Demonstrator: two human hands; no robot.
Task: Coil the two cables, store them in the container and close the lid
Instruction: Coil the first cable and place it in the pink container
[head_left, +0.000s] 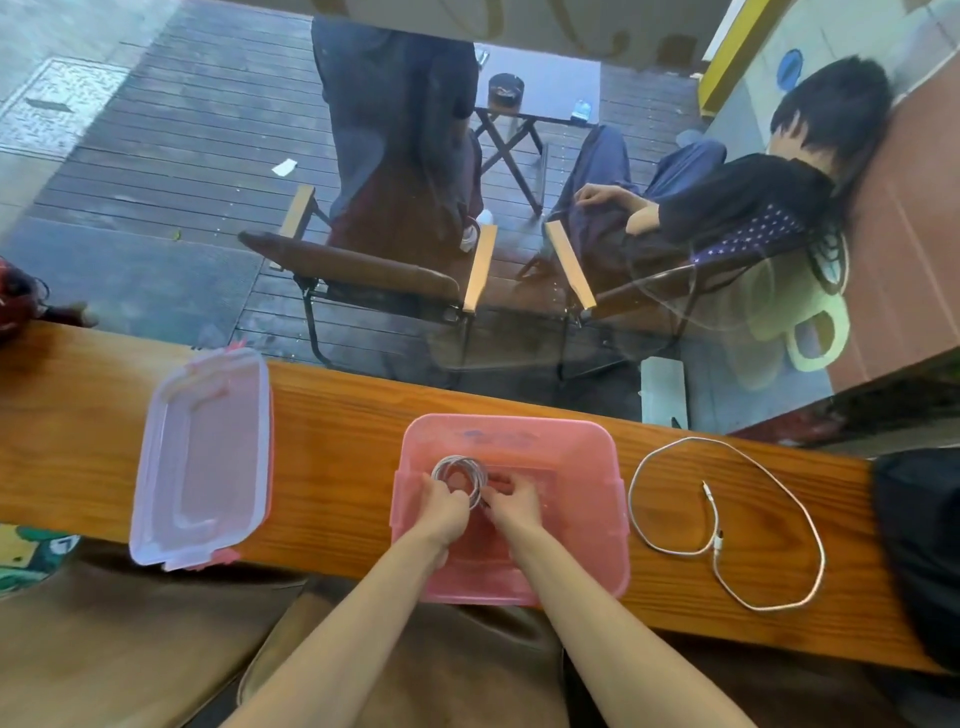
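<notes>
Both hands reach into the pink container (519, 571) on the table (332, 415). The left hand (441, 506) and right hand (514, 506) grip the coiled cable (457, 467) inside it. The loose cable (727, 525) lies right of the container, the lid (202, 457) left.

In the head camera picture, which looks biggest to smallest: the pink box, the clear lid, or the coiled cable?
1. and 2. Pink plastic container and clear plastic lid: look about alike, too close to rank.
3. Coiled grey cable, held by both hands inside the container: clearly smallest.
</notes>
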